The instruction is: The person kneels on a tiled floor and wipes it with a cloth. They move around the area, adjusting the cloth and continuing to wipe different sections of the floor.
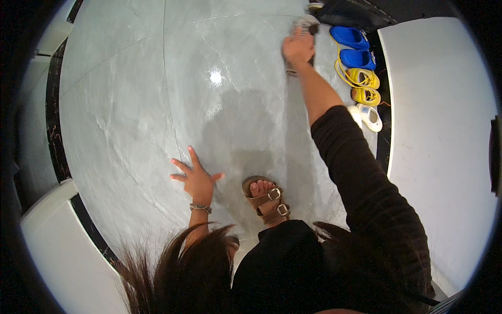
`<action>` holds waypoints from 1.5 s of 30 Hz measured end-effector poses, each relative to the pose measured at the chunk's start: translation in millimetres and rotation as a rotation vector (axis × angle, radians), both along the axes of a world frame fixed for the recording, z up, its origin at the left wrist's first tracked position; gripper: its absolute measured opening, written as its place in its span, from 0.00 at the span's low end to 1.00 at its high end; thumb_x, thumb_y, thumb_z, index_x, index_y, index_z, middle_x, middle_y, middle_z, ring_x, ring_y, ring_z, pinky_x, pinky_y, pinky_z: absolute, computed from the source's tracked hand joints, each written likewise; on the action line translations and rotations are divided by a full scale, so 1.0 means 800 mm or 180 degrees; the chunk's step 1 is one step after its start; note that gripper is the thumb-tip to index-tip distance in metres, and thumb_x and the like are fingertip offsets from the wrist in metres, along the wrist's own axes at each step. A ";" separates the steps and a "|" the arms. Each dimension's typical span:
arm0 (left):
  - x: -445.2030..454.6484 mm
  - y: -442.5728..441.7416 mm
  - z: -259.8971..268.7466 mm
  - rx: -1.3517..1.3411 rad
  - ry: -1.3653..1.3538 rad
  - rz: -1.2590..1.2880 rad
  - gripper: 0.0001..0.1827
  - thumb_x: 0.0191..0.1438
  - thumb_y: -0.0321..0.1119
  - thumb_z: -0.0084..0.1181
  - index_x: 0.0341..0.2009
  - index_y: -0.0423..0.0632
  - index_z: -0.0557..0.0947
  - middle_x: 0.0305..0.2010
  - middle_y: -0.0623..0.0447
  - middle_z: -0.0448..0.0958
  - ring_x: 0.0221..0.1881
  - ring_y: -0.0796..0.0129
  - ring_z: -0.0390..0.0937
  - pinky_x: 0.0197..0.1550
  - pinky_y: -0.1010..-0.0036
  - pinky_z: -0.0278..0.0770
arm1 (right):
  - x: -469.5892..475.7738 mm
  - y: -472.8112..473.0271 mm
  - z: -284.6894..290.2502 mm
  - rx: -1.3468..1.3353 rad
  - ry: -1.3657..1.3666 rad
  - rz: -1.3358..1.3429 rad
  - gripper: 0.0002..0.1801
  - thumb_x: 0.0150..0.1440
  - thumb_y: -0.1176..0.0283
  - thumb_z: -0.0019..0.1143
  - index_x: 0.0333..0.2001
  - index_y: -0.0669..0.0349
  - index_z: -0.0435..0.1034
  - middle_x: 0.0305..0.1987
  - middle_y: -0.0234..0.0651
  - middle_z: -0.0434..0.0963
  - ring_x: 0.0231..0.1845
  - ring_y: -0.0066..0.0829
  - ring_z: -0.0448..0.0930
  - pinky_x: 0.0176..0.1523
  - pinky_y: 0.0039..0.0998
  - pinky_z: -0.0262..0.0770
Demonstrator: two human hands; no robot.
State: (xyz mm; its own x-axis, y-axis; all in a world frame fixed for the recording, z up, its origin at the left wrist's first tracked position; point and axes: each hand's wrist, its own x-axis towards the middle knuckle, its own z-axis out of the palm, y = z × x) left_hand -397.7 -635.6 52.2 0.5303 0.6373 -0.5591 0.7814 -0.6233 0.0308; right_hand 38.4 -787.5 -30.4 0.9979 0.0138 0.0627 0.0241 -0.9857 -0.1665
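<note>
My right hand (pixel 299 48) reaches far forward at the top right, on a blurred striped shoe or pair of shoes (pixel 308 24); the hand hides part of it, and its grip is unclear. My left hand (pixel 196 176) is spread with its fingers apart over the grey marble-look floor (pixel 129 117), holding nothing. Right of my right hand, along the wall, stand blue slip-on shoes (pixel 350 37), yellow lace-up shoes (pixel 364 96) with a yellow cord beside them, and white slip-on shoes (pixel 370 117).
My foot in a brown two-strap sandal (pixel 270 200) rests on the floor near me. A white wall (pixel 435 98) with a black skirting edge runs along the right. A dark object (pixel 345 13) lies at the top right. White panels (pixel 66 243) bound the left.
</note>
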 end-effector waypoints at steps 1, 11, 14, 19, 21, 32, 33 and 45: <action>0.000 0.000 -0.004 0.0054 -0.0065 -0.0050 0.77 0.19 0.56 0.79 0.70 0.69 0.40 0.69 0.23 0.30 0.59 0.05 0.37 0.33 0.49 0.82 | -0.013 0.017 -0.002 -0.0242 -0.0139 0.0291 0.36 0.55 0.53 0.42 0.67 0.50 0.53 0.68 0.41 0.56 0.68 0.41 0.54 0.63 0.51 0.56; -0.010 0.006 -0.002 0.0027 -0.0129 0.0016 0.76 0.19 0.56 0.79 0.70 0.71 0.42 0.70 0.24 0.30 0.61 0.06 0.36 0.30 0.49 0.82 | -0.272 0.030 0.037 0.0865 0.0276 0.3968 0.25 0.57 0.65 0.47 0.60 0.49 0.64 0.67 0.37 0.62 0.69 0.37 0.59 0.66 0.44 0.57; -0.014 0.006 0.002 0.0063 -0.0115 0.0076 0.76 0.18 0.55 0.80 0.70 0.72 0.43 0.69 0.24 0.31 0.60 0.06 0.36 0.31 0.48 0.82 | -0.197 -0.028 0.042 0.0768 -0.0236 0.3333 0.22 0.54 0.65 0.47 0.54 0.53 0.70 0.57 0.39 0.71 0.60 0.42 0.69 0.54 0.44 0.66; 0.001 0.002 0.000 -0.0063 -0.0085 0.0036 0.75 0.18 0.55 0.80 0.70 0.73 0.44 0.70 0.26 0.31 0.62 0.08 0.35 0.32 0.52 0.83 | -0.032 -0.034 -0.027 -0.0013 -0.0736 0.1193 0.34 0.59 0.52 0.37 0.68 0.48 0.52 0.70 0.52 0.54 0.70 0.53 0.53 0.69 0.49 0.48; 0.000 0.003 0.003 -0.0026 -0.0031 0.0079 0.74 0.18 0.54 0.80 0.69 0.74 0.44 0.71 0.27 0.31 0.62 0.09 0.37 0.33 0.53 0.84 | -0.029 0.016 -0.039 -0.0063 -0.0918 0.1131 0.34 0.57 0.52 0.39 0.66 0.51 0.56 0.68 0.54 0.57 0.68 0.57 0.55 0.68 0.49 0.50; -0.013 -0.002 0.007 0.0017 0.0094 0.0043 0.68 0.28 0.61 0.73 0.70 0.59 0.47 0.72 0.31 0.35 0.66 0.19 0.42 0.43 0.46 0.78 | -0.390 0.260 0.009 0.1386 0.0199 0.4570 0.34 0.47 0.66 0.57 0.61 0.49 0.63 0.69 0.39 0.59 0.71 0.42 0.56 0.71 0.43 0.50; -0.020 -0.009 -0.007 0.0149 -0.0285 0.0018 0.67 0.30 0.61 0.72 0.70 0.56 0.48 0.72 0.31 0.37 0.66 0.21 0.43 0.47 0.46 0.75 | -0.400 0.260 0.004 0.1247 0.0171 0.4633 0.34 0.48 0.65 0.57 0.62 0.46 0.63 0.70 0.36 0.58 0.71 0.38 0.56 0.71 0.41 0.52; -0.075 -0.029 -0.046 0.0751 -0.1038 -0.0644 0.59 0.42 0.63 0.64 0.67 0.40 0.52 0.66 0.23 0.49 0.66 0.25 0.50 0.57 0.52 0.69 | -0.048 0.100 -0.022 0.1468 -0.0586 0.3261 0.21 0.49 0.76 0.45 0.49 0.59 0.71 0.54 0.48 0.73 0.56 0.49 0.71 0.61 0.42 0.65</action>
